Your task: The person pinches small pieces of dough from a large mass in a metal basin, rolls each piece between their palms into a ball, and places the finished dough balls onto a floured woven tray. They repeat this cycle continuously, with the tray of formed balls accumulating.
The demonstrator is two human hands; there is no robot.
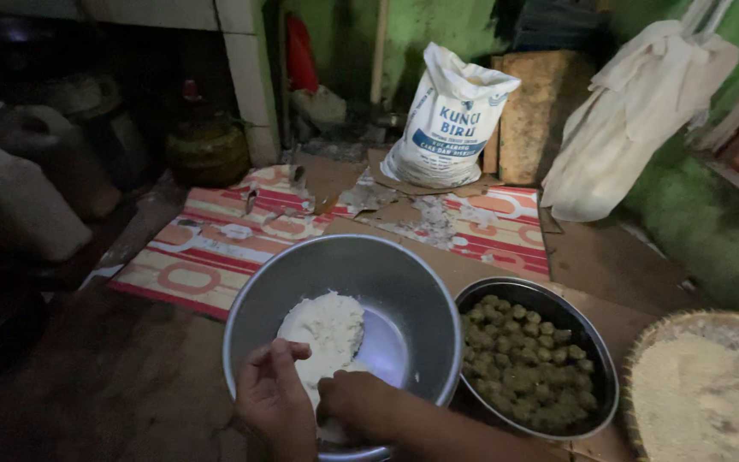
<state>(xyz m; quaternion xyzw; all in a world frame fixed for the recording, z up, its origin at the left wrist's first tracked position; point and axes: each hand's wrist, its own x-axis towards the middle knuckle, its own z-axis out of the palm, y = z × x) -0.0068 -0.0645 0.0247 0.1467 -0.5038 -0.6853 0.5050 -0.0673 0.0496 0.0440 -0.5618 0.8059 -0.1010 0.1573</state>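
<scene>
Head view, only one we have. Bottom centre of frame: we see both hands inside a steel bowl (387, 282). Left hand (274, 400) sits at bowl's near rim, fingers curled inward, thumb and forefinger pinched w/ a bit of white dough (322, 329) by the tips. Right hand (357, 406) just beside it, touching or nearly so, fingers bent down into the dough's near edge; we can't tell if it grips a piece, since fingertips are hidden under the hand. Dough is a pale lump on the bowl's left half, running from mid-bowl down to the hands; bowl's right half is bare metal.

Lower right: a dark pan (588, 338) touching the bowl's right rim, filled w/ small greenish balls (528, 364), piled close. Far lower right, cut by frame edge: a woven tray (643, 359) holding pale crumbs (707, 393), near the pan.

Mid frame, above the bowl: a red-striped mat (215, 257) w/ torn patches, laid flat on the floor. Upper centre: a white sack (451, 120), top open, leaning upright past the mat. Upper right: a cream cloth (635, 111) hanging against a green wall (703, 222). Upper left is v. dark; we make out pale jugs (19, 205) and a round dark pot (207, 150), not much else.
</scene>
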